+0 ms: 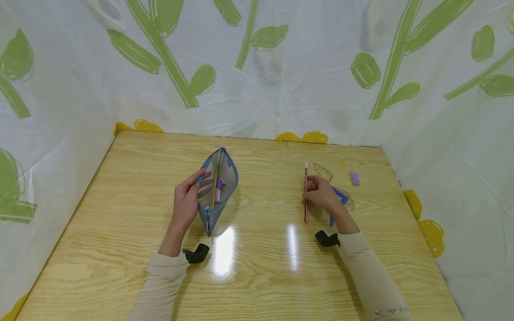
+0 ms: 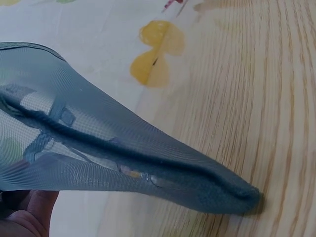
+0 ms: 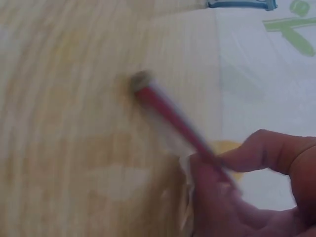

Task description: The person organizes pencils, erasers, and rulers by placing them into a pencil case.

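Observation:
My left hand [image 1: 186,196] holds a blue mesh pencil pouch [image 1: 230,178] by its left rim, with the fingers inside the open mouth and the thumb outside. A yellow pencil [image 1: 215,185] and purple block-shaped pieces, probably erasers [image 1: 221,183], lie in the pouch. In the left wrist view, the side of the pouch [image 2: 113,143] fills much of the picture. My right hand [image 1: 321,194] pinches a slim red pencil [image 1: 306,209] between thumb and fingers. The right wrist view shows the red pencil [image 3: 170,113] blurred, its lower part hidden by the hand.
Right of the right hand lie a clear set square [image 1: 323,171], a blue drawing tool [image 1: 340,196], a clear protractor [image 1: 350,203] and a purple eraser [image 1: 354,178]. White sheeting painted with green leaves [image 1: 269,38] borders the wooden table [image 1: 273,285] at the back and sides.

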Tool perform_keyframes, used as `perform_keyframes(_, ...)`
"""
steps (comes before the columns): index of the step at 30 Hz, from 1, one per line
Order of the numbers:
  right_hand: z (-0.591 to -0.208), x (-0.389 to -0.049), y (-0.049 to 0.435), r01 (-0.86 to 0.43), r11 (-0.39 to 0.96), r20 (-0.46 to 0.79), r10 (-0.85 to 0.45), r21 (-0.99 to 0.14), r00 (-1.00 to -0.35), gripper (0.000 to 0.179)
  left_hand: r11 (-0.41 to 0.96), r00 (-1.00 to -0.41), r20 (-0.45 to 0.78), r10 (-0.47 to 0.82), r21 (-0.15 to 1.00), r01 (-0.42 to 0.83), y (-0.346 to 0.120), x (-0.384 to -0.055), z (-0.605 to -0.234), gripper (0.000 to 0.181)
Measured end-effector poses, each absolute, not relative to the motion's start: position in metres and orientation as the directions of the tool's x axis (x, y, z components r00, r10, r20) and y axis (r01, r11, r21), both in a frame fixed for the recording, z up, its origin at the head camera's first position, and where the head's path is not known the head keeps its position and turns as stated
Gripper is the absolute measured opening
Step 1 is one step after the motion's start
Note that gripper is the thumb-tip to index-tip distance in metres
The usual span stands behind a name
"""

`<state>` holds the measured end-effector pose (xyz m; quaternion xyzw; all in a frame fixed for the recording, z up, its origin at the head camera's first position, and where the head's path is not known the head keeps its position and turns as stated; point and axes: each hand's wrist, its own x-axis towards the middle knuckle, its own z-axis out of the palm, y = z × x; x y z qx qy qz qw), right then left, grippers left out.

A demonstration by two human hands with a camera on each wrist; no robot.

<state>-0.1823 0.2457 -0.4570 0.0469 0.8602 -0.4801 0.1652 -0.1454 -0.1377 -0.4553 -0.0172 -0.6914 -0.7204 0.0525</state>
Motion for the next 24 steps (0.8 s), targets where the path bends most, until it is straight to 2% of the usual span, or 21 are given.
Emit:
perform_keyframes(15,-0.457,-0.174,0.243,0.177,0.250,-0.207,-0.099,-0.952,-0.973,0.055,-0.047,-0.995,0.081,-0.053,0.995,0.083,-0.138,-0.145,-0.455,0.046)
perform_keyframes(20,-0.456,-0.170,0.236,0.136,0.205,-0.151,-0.062,-0.969,-0.987,0.053,-0.051,-0.994,0.091,-0.051,0.994,0.094,-0.138,-0.145,-0.456,0.047)
perform_keyframes(24,-0.457,-0.169,0.229,0.103,0.119,-0.106,-0.017,-0.987,-0.994,0.050,-0.054,-0.995,0.090,-0.052,0.994,0.092,-0.139,-0.145,-0.456,0.047)
